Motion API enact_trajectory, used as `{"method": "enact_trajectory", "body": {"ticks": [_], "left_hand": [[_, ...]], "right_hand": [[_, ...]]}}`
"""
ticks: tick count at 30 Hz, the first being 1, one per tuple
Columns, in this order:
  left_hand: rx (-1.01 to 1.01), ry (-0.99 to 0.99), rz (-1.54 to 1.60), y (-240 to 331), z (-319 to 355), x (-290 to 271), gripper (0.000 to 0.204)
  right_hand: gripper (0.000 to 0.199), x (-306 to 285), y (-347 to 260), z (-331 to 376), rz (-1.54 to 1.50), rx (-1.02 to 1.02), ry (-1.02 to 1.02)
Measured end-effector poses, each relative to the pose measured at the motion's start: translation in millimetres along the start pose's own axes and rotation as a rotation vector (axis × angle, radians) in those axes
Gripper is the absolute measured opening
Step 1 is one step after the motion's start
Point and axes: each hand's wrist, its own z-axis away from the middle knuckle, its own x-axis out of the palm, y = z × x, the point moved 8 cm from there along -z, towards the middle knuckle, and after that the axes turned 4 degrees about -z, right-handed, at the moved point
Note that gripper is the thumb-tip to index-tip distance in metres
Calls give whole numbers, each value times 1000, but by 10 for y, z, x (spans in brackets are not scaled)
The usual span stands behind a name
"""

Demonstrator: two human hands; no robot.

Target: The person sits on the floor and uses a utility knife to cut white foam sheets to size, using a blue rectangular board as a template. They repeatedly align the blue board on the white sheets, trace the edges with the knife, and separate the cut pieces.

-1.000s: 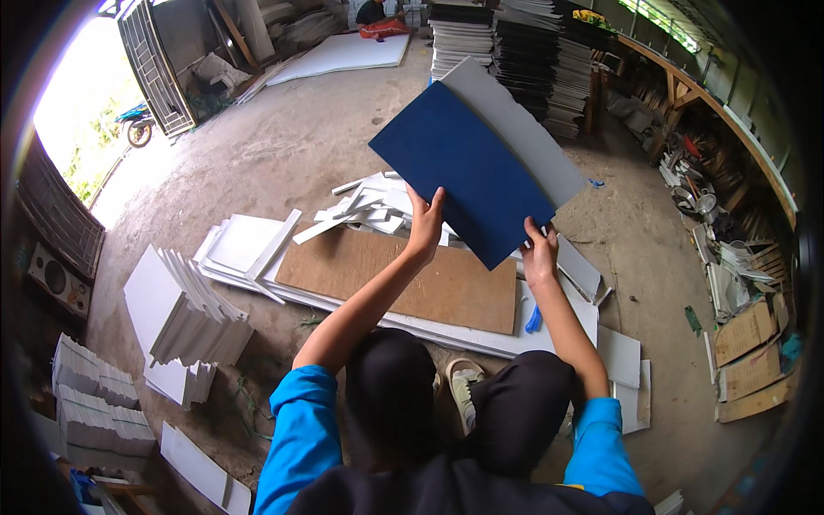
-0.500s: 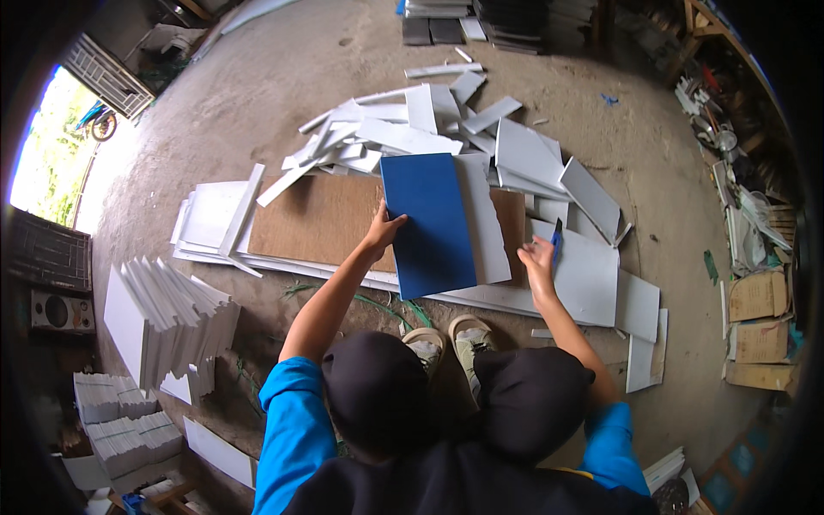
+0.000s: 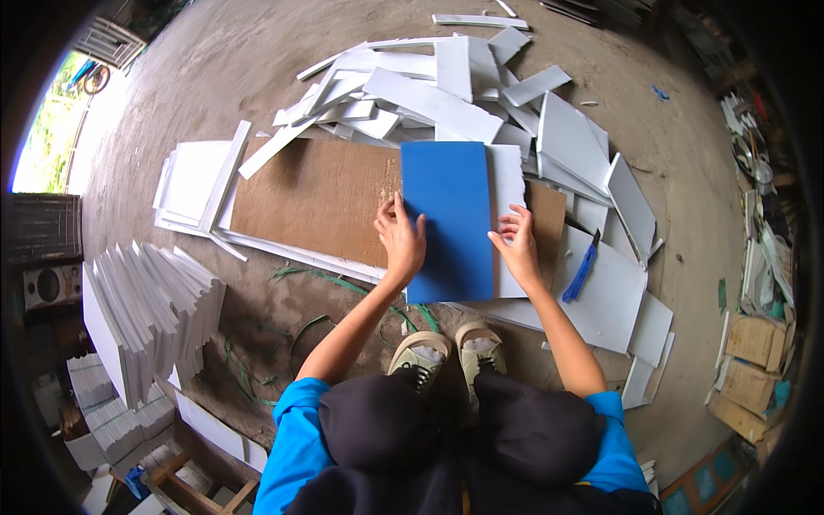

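A blue rectangular board (image 3: 448,215) lies on a white foam sheet with a ragged right edge (image 3: 508,176). Both rest on a brown board (image 3: 313,197). At the blue board's left edge is my left hand (image 3: 402,242), its fingers apart and gripping nothing. My right hand (image 3: 518,249) hovers over or touches the white sheet beside the blue board's right edge, thumb and fingers spread; contact is hard to make out. A blue utility knife (image 3: 581,270) with its blade out lies on a white sheet (image 3: 605,296) to the right.
White foam offcuts (image 3: 421,99) are heaped beyond the boards. Upright white panels (image 3: 150,313) stand at left, with bundled white strips (image 3: 129,421) nearer me. Green strapping (image 3: 330,279) lies by my feet. Cardboard boxes (image 3: 755,339) sit at far right.
My right hand has put the utility knife down on the white sheet and moved left to the blue board. My left hand has loosened from the board's edge. The view has shifted.
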Motion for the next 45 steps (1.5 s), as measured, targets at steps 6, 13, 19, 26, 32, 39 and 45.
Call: {"method": "enact_trajectory", "body": {"ticks": [6, 13, 19, 26, 32, 39, 45], "left_hand": [[118, -13, 255, -6, 138, 2, 71], [122, -46, 293, 13, 130, 9, 76], [134, -7, 295, 22, 138, 10, 76], [114, -36, 313, 19, 124, 0, 76], [133, -13, 286, 21, 121, -28, 75], [131, -29, 221, 15, 110, -59, 74], [413, -156, 254, -229, 376, -320, 82]], "right_hand": [[59, 66, -138, 34, 45, -34, 5], [58, 92, -216, 79, 85, -17, -8], [62, 103, -187, 77, 120, -2, -25], [62, 117, -176, 62, 126, -2, -48], [61, 128, -175, 60, 138, -10, -44], [61, 113, -121, 39, 173, -5, -45], [65, 89, -10, -35, 123, 61, -98]]}}
